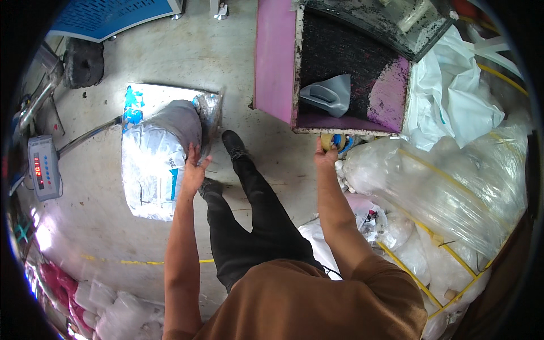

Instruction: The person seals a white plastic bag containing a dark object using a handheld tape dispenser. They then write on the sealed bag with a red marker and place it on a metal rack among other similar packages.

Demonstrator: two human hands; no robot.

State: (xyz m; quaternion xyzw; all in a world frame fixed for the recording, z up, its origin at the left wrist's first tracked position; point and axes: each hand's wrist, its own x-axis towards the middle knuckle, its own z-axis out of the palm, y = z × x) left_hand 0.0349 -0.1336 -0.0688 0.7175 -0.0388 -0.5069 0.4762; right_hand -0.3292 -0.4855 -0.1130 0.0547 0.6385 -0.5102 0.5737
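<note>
A bulging silver-white sack [156, 156] lies on a metal floor-scale platform [161, 89], its upper part grey. My left hand [194, 171] is at the sack's right edge, fingers spread and fingertips against or very near it. Out to the right, my right hand [324, 157] has its fingers around the side of a tan roll of tape [327, 141], just below the rim of a pink-and-black bin. Against that roll is a blue ring-shaped roll [344, 143]. Part of the right hand's grip is hidden behind the tape.
A grey scoop [328, 95] lies inside the worn bin [276, 56]. The scale's display box [43, 168] stands at left, its red digits lit. Clear plastic bags [447, 175] and yellow bars [430, 235] crowd the right. A blue machine panel [113, 16] is at upper left.
</note>
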